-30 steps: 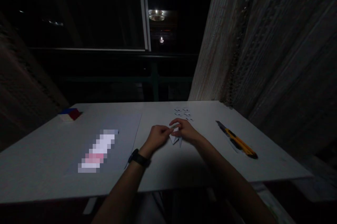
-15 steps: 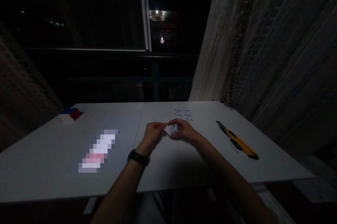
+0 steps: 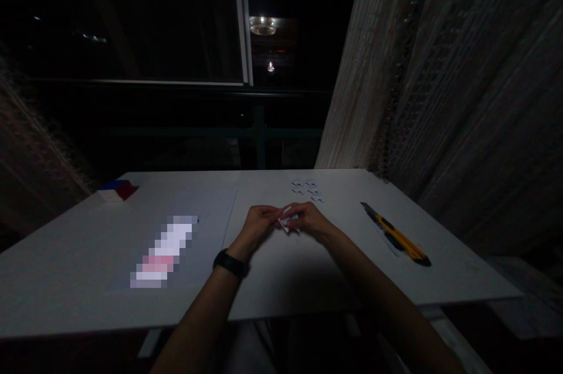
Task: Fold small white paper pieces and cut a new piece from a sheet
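Both hands meet over the middle of the white table (image 3: 272, 274). My left hand (image 3: 259, 221), with a dark band on its wrist, pinches one side of a small folded piece of white paper (image 3: 284, 225). On the other side, my right hand (image 3: 310, 218) grips the same paper, its fingers curled over the top. Part of the paper is hidden behind the fingers, and a pointed corner sticks out below them. Just beyond my right hand lie several small white paper pieces (image 3: 305, 189) with dark marks, set out in short rows.
A yellow and black utility knife (image 3: 398, 236) lies to the right, blade out. At left rest a large pale sheet (image 3: 215, 233) with a blurred-out bright strip (image 3: 162, 251) and a blue, red and white cube (image 3: 116, 190). Curtains (image 3: 352, 98) hang behind.
The paper has turned between my fingers; its face showed flat before, and now it is tilted with a corner pointing down. My right fingers have shifted over its top.
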Tool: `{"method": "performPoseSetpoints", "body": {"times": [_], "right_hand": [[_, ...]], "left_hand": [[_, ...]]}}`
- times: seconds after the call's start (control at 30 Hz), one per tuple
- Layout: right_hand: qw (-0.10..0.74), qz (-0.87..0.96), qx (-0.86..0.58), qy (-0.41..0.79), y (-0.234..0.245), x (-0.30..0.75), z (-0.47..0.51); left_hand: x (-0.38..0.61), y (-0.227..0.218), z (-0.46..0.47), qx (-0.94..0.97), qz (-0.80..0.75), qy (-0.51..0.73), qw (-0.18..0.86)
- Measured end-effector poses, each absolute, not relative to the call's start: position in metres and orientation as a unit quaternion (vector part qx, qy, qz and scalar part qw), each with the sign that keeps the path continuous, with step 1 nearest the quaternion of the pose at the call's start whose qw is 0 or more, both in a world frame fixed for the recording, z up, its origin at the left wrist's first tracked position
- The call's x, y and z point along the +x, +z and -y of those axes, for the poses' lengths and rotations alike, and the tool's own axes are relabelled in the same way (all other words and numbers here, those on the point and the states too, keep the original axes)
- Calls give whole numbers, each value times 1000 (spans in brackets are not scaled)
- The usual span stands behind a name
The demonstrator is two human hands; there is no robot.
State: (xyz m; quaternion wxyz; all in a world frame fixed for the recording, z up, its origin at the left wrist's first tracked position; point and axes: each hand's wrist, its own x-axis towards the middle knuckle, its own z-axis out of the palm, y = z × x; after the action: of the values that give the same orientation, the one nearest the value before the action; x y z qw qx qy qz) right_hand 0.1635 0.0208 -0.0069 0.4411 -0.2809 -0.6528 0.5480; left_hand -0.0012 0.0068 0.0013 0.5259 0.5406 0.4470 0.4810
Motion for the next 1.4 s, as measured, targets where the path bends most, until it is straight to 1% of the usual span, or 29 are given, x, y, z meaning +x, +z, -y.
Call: {"method": "performPoseSetpoints", "body": {"times": [0.17, 0.5, 0.63, 0.77, 0.97, 1.07, 1.2, 1.4], "right_hand": [[407, 672, -273, 555, -6, 166, -20], [420, 681, -278, 531, -8, 162, -18], [427, 658, -298, 545, -10, 161, -18], [422, 654, -290, 557, -9, 162, -18], [405, 654, -290, 569, -6, 163, -18], [411, 662, -295, 553, -6, 163, -17], [436, 679, -294, 512, -6, 161, -16], [448, 698, -301, 470, -7, 160, -17]], "left_hand": [[0, 0, -8, 546, -432, 480, 534], [0, 2, -8, 544, -444, 496, 510], [1, 4, -7, 542, -456, 498, 500], [2, 3, -8, 554, -463, 488, 490], [2, 3, -8, 606, -456, 477, 444], [2, 2, -8, 622, -455, 475, 425], [2, 0, -11, 616, -459, 479, 424], [2, -2, -12, 603, -481, 487, 409]]}}
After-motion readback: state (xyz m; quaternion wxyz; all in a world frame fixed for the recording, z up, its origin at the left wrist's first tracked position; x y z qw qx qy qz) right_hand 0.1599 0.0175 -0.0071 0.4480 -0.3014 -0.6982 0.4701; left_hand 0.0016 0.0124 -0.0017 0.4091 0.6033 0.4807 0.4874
